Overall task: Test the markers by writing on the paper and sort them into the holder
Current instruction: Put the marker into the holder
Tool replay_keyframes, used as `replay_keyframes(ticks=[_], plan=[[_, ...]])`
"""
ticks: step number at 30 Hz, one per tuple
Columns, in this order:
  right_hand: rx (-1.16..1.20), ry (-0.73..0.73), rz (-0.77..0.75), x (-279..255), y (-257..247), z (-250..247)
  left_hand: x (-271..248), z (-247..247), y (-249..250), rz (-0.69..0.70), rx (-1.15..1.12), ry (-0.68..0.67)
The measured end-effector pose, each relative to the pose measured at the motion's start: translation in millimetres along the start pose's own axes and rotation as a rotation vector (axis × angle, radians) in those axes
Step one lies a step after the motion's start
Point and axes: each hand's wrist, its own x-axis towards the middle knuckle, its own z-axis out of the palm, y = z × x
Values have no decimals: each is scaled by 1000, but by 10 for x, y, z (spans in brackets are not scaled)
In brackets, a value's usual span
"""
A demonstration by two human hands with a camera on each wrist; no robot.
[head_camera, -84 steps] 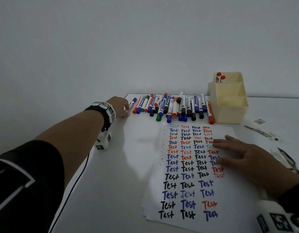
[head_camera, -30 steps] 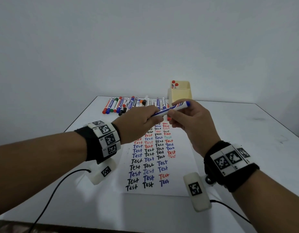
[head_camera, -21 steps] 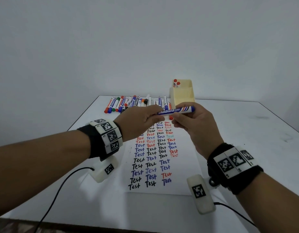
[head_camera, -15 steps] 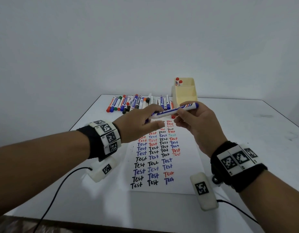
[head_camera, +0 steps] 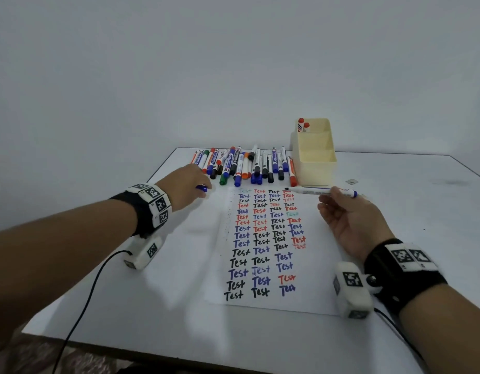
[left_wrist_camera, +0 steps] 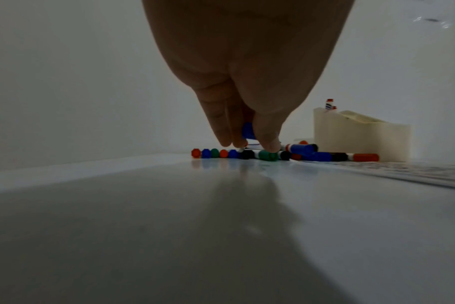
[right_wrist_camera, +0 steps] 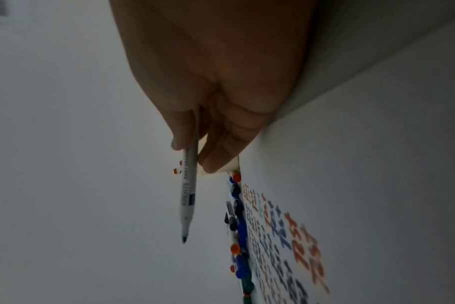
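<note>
I see my right hand (head_camera: 350, 220) above the desk's (head_camera: 411, 238) right half, its fingers pinching an uncapped blue marker (head_camera: 318, 190) that lies level over the far edge of the paper (head_camera: 322, 279), tip pointing left. My left hand (head_camera: 185, 186) is left of the paper, low over the desk, thumb and fingertips pinching the blue cap (left_wrist_camera: 248, 130). The sheet carries columns of "Test" in black, blue and red. The other markers (head_camera: 249, 167) lie in a row along the desk's far edge. The cream holder (head_camera: 314, 161) stands just right of them, with 2 red-capped markers (head_camera: 303, 125) upright in its rearmost compartment.
</note>
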Motion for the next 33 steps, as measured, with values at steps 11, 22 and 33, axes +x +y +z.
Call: replay_keyframes(ticks=[11,22,33], plan=[[2,-35,54,82,48,-92,224,56,-207,-106,22,-140],[-13,-38,40,24,34,-65,14,45,51,31,38,-116],[-143,-78,15,-77,45,-10,-271,231,588,231,133,-651]])
